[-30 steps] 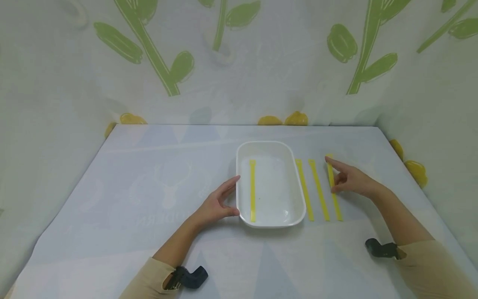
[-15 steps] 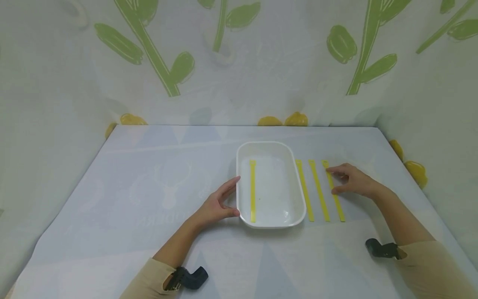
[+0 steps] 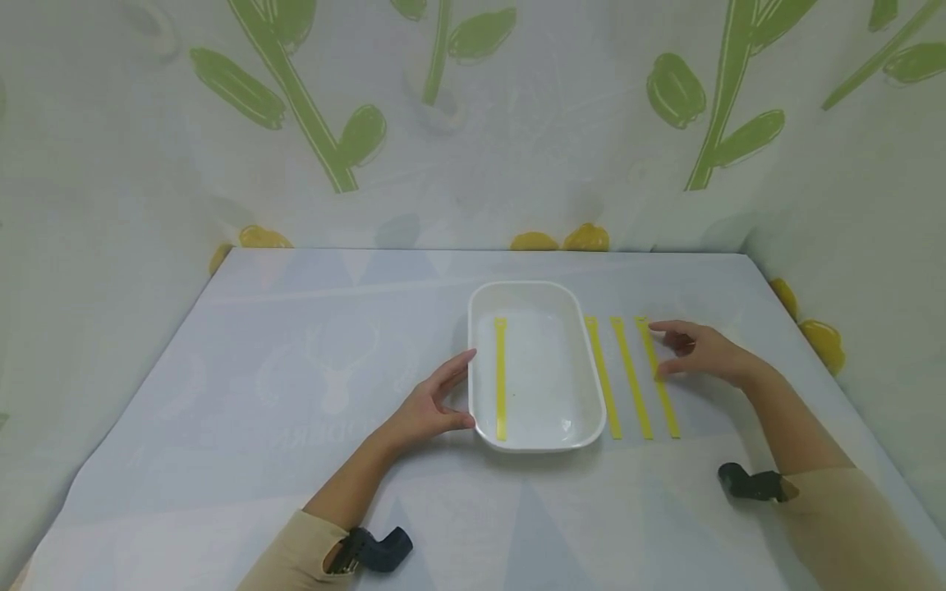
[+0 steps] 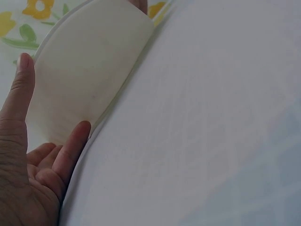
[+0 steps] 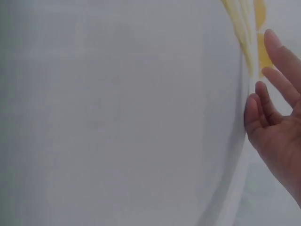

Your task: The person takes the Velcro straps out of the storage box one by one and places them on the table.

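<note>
A white oblong tray (image 3: 547,361) stands on the table, with one flat yellow strip (image 3: 501,386) lying lengthwise inside at its left. My left hand (image 3: 424,406) touches the tray's left side with spread fingers and thumb; in the left wrist view the hand (image 4: 40,165) lies against the pale outer wall (image 4: 94,70). Right of the tray lie three more yellow strips side by side: one close to the tray (image 3: 608,390), a middle strip (image 3: 633,386) and an outer strip (image 3: 668,406). Over the outer strip, my right hand (image 3: 705,353) has its thumb at the strip's middle and its index fingertip beside the upper end.
A pale patterned cloth (image 3: 296,369) covers the table. Fabric walls with green leaf prints rise behind and at both sides. Each wrist carries a black camera mount, one at the left sleeve (image 3: 380,550) and one at the right sleeve (image 3: 746,483).
My right hand's index fingertip has come off the outer strip to its right side. That strip's upper end has shifted slightly left, now nearly parallel with the others. The left hand and tray stay put.
</note>
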### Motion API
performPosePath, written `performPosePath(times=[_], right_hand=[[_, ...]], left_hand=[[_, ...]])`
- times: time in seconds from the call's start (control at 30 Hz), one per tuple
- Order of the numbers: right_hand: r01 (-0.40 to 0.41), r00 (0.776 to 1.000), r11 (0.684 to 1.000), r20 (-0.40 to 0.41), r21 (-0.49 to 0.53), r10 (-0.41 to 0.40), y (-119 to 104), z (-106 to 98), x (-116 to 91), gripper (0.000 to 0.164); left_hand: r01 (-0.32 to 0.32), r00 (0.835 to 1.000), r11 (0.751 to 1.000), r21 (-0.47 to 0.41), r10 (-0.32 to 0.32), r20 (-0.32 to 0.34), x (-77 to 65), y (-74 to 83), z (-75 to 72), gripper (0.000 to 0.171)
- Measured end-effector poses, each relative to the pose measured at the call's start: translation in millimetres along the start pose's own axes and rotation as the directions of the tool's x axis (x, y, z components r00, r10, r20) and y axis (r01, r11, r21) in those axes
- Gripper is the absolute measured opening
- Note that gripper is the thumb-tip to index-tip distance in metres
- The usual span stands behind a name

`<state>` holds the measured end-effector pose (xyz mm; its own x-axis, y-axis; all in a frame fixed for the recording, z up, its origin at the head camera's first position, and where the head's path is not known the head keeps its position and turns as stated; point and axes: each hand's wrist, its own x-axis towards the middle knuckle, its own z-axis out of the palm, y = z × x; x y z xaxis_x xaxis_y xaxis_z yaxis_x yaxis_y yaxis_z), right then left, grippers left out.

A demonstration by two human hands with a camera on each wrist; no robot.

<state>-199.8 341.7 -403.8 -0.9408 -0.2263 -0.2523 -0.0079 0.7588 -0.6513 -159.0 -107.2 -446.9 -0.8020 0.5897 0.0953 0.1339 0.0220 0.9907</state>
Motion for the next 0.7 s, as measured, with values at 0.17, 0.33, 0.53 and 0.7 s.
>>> performPosePath(times=[0.17, 0.33, 0.53, 0.7], right_hand=[[-0.016, 1.000, 0.998, 0.003, 0.066, 0.015, 2.7, -7.4, -1.6, 0.078], [0.015, 1.000, 0.998, 0.011, 0.068, -0.016, -4.7, -13.5, -1.3, 0.073], [0.072, 0.996, 0.995, 0.046, 0.074, -0.075, -23.6, -21.0, 2.5, 0.067], [0.119, 0.989, 0.990, 0.077, 0.078, -0.125, -40.2, -26.4, 8.6, 0.064]], left_hand=[[-0.013, 1.000, 1.000, -0.014, 0.013, 0.008, 0.9, -0.4, 0.7, 0.097], [-0.020, 1.000, 1.000, -0.019, 0.020, 0.004, 1.0, 0.4, 0.7, 0.098], [-0.020, 1.000, 1.000, -0.017, 0.020, 0.003, 0.0, 1.2, 0.6, 0.100], [-0.008, 1.000, 1.000, -0.014, 0.008, -0.001, -0.8, 1.6, 1.2, 0.101]])
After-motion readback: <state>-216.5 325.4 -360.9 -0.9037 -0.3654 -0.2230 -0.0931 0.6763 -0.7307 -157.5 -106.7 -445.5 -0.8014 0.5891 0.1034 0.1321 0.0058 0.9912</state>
